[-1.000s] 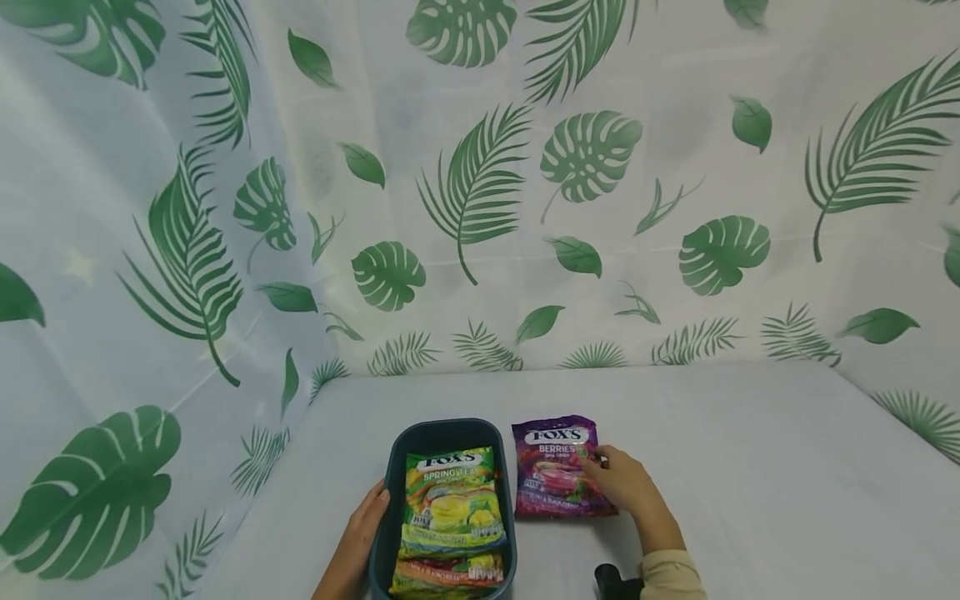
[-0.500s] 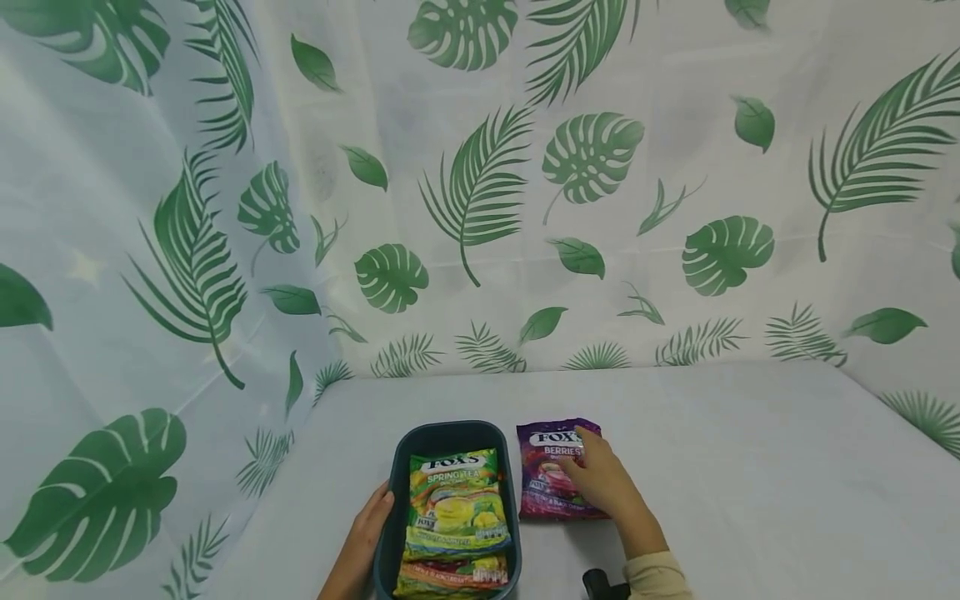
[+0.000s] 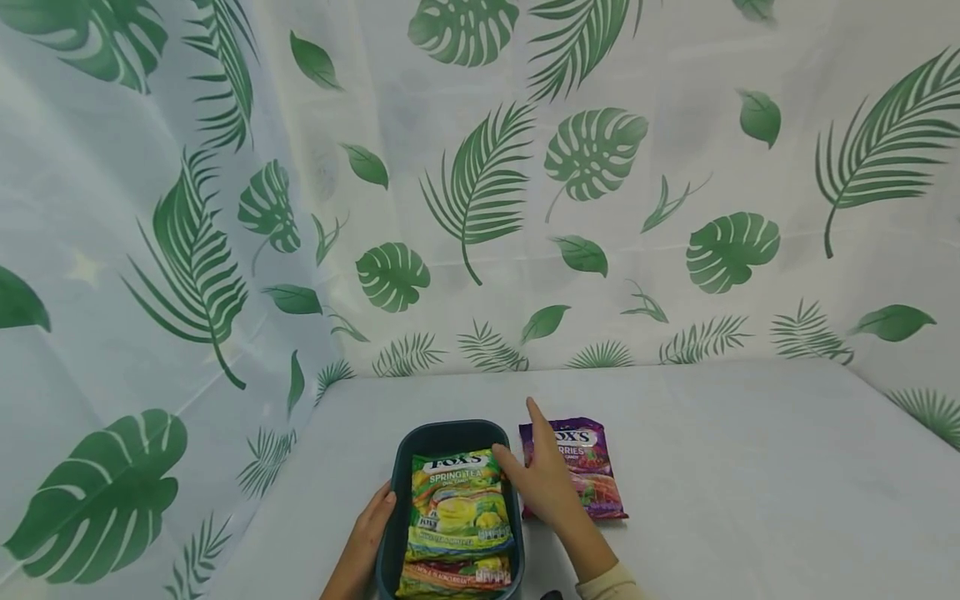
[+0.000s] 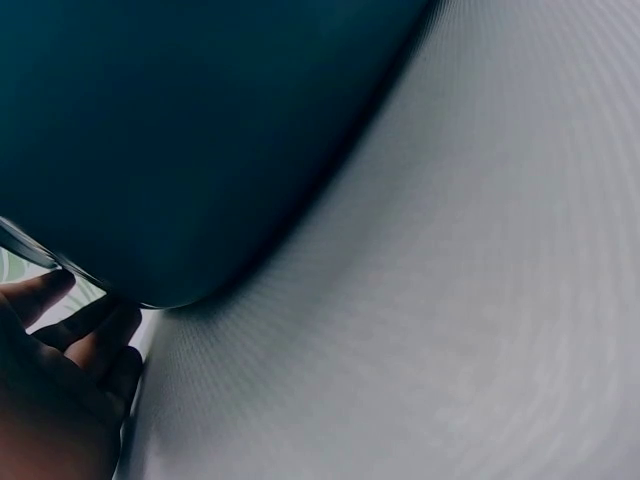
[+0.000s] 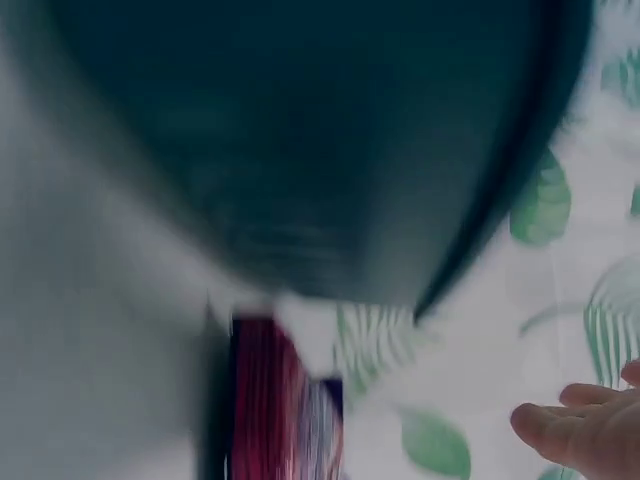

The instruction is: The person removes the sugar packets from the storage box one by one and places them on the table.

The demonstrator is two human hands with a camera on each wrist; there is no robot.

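Observation:
A dark teal plastic bin (image 3: pixel 408 446) stands in front of me, also filling the upper left of the left wrist view. A yellow-green Fox's Spring Tea candy bag (image 3: pixel 457 504) lies in it, over an orange-red candy bag (image 3: pixel 450 577). My left hand (image 3: pixel 367 529) holds the bin's left rim, fingertips at the edge in the left wrist view. To the bin's right lies a purple Fox's Berries candy bag (image 3: pixel 592 475), partly covered by my right hand (image 3: pixel 543 483). That hand's fingers are spread, with the thumb over the bin's right rim and nothing held.
A white-covered table (image 3: pixel 735 483) extends to the right and behind the bin. Leaf-printed cloth (image 3: pixel 480 200) hangs along the back and sides. A small black object (image 3: pixel 552 595) shows by the right sleeve (image 3: pixel 611 583).
My right hand has moved left from the purple bag's right side, across it, to the bin's right rim. The purple bag remains on the table. My left hand stays at the bin.

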